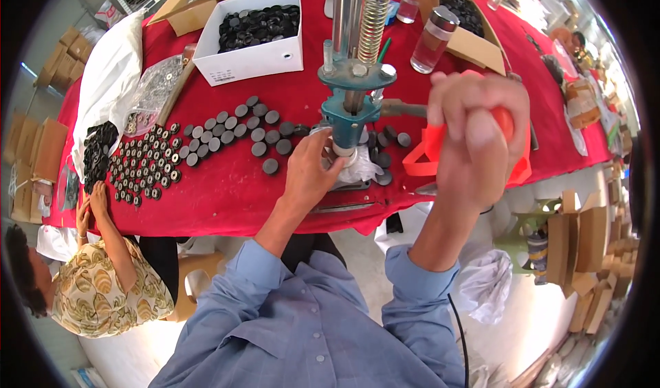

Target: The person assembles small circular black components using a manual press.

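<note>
A teal hand press point(351, 116) with a steel column and coil spring stands in front of me on a red-covered table. My left hand point(311, 169) curls its fingers and thumb around the foot of the ram, beside a pale round piece point(346, 155); what the fingertips pinch is hidden. Crumpled clear plastic point(364, 169) lies against the press base. Raised on the right, my right hand point(481, 130) is closed in a fist around the press lever point(405, 110), whose end is mostly covered. Dark round discs point(258, 133) are spread left of the press.
Metal-centred rings point(144, 164) lie in rows at left, near a co-worker's hands point(96, 206). A white box point(251, 71) of black caps stands behind. An orange plastic basket point(421, 161) sits behind my right hand, with a lidded jar point(434, 40) farther back.
</note>
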`<action>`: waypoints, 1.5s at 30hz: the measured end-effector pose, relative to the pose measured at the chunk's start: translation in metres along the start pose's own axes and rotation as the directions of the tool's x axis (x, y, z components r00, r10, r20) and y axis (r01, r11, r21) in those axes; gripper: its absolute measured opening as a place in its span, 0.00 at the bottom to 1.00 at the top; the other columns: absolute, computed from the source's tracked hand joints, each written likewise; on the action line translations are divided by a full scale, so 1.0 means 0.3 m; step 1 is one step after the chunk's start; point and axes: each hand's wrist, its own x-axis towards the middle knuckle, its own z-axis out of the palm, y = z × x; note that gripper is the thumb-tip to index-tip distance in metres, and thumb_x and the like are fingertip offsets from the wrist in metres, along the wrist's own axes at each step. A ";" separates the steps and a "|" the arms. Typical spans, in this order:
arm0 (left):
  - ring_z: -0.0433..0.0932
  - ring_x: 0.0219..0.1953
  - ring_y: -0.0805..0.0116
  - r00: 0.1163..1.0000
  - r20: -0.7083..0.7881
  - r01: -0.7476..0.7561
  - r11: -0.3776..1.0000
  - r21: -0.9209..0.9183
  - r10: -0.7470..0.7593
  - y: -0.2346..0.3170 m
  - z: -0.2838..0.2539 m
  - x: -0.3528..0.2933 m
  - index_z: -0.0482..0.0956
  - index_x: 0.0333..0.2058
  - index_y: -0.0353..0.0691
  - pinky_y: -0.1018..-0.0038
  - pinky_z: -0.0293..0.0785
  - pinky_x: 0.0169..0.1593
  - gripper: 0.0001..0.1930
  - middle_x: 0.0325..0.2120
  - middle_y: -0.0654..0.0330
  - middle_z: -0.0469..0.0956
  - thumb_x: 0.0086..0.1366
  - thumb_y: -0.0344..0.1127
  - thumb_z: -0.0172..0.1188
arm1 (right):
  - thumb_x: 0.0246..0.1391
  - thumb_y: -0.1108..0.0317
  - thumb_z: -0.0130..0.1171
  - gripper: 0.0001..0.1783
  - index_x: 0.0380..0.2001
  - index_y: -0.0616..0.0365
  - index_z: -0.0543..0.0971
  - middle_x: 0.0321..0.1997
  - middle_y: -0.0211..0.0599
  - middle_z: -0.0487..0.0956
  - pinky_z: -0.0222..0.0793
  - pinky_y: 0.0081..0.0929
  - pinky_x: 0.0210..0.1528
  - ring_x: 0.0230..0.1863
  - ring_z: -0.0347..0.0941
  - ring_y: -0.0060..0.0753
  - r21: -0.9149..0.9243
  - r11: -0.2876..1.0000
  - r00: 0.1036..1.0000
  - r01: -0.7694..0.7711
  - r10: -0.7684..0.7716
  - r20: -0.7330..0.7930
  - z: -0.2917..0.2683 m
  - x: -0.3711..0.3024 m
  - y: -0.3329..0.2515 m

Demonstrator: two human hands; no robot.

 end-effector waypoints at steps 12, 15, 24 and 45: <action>0.76 0.46 0.49 0.989 0.125 -0.085 0.996 -0.003 0.085 -0.004 -0.041 0.035 0.71 0.56 0.35 0.59 0.74 0.50 0.31 0.45 0.50 0.77 0.50 0.25 0.68 | 0.52 0.57 0.68 0.21 0.43 0.53 0.71 0.23 0.29 0.70 0.63 0.57 0.58 0.27 0.71 0.35 -0.078 0.991 0.987 0.110 -0.099 0.125 -0.068 -0.159 -0.020; 0.75 0.45 0.50 0.989 0.143 -0.041 0.998 -0.041 0.046 -0.010 0.003 0.010 0.70 0.57 0.33 0.59 0.74 0.49 0.34 0.47 0.48 0.76 0.50 0.27 0.71 | 0.53 0.57 0.68 0.21 0.42 0.53 0.71 0.23 0.29 0.70 0.62 0.56 0.58 0.27 0.71 0.35 -0.079 0.991 0.988 0.112 -0.102 0.119 -0.061 -0.156 -0.027; 0.75 0.43 0.54 0.998 0.057 0.024 0.999 -0.045 -0.022 -0.004 0.043 0.000 0.66 0.60 0.32 0.62 0.75 0.46 0.38 0.45 0.49 0.75 0.51 0.31 0.73 | 0.52 0.63 0.67 0.19 0.41 0.58 0.71 0.28 0.33 0.74 0.64 0.55 0.58 0.29 0.72 0.36 -0.091 0.990 0.990 0.105 -0.095 0.106 -0.065 -0.054 0.010; 0.77 0.45 0.53 0.950 0.280 -0.258 0.857 0.447 0.140 -0.188 -0.105 0.080 0.84 0.44 0.41 0.61 0.71 0.48 0.18 0.39 0.56 0.81 0.55 0.20 0.61 | 0.47 0.54 0.67 0.16 0.26 0.49 0.71 0.22 0.30 0.72 0.57 0.60 0.65 0.35 0.75 0.42 -0.226 0.972 0.998 0.057 -0.064 -0.023 -0.077 -0.391 -0.033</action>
